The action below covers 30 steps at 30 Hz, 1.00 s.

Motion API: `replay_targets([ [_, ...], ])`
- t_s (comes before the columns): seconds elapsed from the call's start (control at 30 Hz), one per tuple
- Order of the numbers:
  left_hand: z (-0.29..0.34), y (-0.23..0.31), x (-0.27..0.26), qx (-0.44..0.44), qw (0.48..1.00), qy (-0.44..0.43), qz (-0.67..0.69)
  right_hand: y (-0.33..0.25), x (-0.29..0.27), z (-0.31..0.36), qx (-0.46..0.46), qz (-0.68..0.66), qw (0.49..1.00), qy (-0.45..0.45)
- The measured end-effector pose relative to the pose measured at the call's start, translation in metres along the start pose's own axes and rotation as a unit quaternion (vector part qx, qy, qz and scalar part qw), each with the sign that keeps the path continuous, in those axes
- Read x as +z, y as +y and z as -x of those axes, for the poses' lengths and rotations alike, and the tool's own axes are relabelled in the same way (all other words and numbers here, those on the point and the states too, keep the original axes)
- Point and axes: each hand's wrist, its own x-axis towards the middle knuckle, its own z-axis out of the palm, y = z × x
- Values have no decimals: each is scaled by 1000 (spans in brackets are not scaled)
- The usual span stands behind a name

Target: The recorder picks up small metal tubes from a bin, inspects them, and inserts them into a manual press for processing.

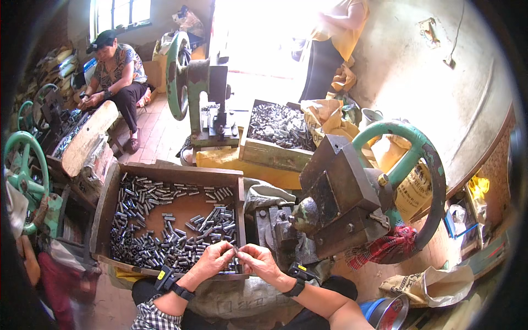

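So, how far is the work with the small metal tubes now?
Done: cannot tell, no finished pile is distinguishable. In hand: left hand and right hand pinch one small metal tube together, beside the press. Left: many tubes lie in the wooden tray.

A yellowish printed sack point(413, 190) stands right of and above the fingers, behind the green wheel. A crumpled tan bag point(432, 283) with dark print lies on the floor, lower right of the fingers.
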Motion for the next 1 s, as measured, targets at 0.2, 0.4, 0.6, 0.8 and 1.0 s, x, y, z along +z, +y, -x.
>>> replay_targets([
  [0.2,-7,-5,-6,25,994,-66,80,-11,-2,-1,26,35,999,-6],
  [0.4,-10,8,-9,-78,979,-93,166,-16,-10,-8,45,-56,996,-44],
  [0.6,-13,-4,-14,-126,955,-19,268,-17,-16,-15,42,-22,999,22],
  [0.8,-6,-9,-15,-94,950,0,298,-19,-20,-12,19,167,985,37],
  [1.0,-4,-5,-9,-104,940,10,325,-18,-16,-11,8,164,986,20],
])
